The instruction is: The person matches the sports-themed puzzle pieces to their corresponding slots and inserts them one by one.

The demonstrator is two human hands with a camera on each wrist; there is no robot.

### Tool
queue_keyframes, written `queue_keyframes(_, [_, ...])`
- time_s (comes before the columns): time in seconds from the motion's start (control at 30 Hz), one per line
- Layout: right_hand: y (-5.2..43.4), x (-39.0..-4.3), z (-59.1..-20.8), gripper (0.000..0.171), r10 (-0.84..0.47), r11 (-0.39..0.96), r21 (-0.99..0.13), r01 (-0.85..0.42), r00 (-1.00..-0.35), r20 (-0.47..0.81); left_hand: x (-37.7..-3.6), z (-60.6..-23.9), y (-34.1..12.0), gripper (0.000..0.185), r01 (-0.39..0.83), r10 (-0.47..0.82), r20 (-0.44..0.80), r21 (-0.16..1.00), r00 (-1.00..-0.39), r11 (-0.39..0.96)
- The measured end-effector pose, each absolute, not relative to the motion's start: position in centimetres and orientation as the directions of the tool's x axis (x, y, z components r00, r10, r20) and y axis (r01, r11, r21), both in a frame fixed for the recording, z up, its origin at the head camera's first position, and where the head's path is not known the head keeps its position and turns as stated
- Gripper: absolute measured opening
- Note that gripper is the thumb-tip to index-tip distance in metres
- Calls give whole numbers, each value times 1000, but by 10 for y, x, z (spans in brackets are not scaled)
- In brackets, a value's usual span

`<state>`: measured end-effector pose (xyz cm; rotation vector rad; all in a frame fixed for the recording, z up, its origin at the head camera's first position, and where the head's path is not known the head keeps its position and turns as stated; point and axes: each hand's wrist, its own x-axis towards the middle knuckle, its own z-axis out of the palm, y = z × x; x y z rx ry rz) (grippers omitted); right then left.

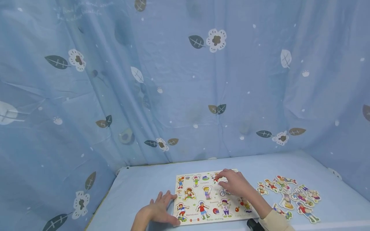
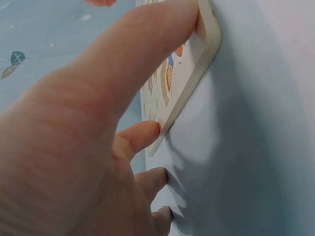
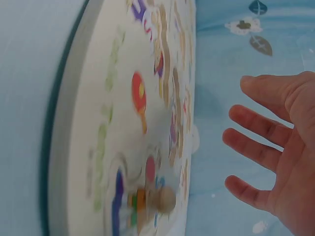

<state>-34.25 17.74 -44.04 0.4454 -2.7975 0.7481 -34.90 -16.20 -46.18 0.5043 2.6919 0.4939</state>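
A white puzzle board (image 1: 211,213) with printed sports figures lies flat on the table in the head view. My left hand (image 1: 158,208) is spread at its left edge; the thumb rests on the near left corner and the index finger touches the side. Above the board's far right part hovers my right hand (image 1: 235,183). Its fingers are apart in the right wrist view, and I see nothing between them. A figure piece with a round wooden knob (image 3: 167,199) sits on the board near its right end. The right hand hides part of the far right pictures.
To the right of the board lies a loose cluster of figure puzzle pieces (image 1: 307,212), some overlapping. A light blue cloth covers the table (image 1: 138,181). Behind it and at the sides hangs a blue curtain (image 1: 179,96) with flowers and leaves.
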Motion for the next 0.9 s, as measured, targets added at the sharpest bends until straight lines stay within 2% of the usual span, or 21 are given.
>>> queue_keyframes(0.43, [232, -329, -436, 19, -147, 905, -347, -246, -946, 288, -348, -449, -155, 90, 254, 363, -320, 336, -875, 907])
queue_keyframes(0.7, [274, -321, -441, 20, -68, 918, -368, -145, -974, 215, -353, -457, -156, 97, 248, 377, -316, 378, -871, 892])
queue_keyframes(0.9, [299, -318, -441, 20, -68, 910, -389, -140, -979, 193, -354, -461, -160, 99, 260, 390, -309, 386, -867, 885])
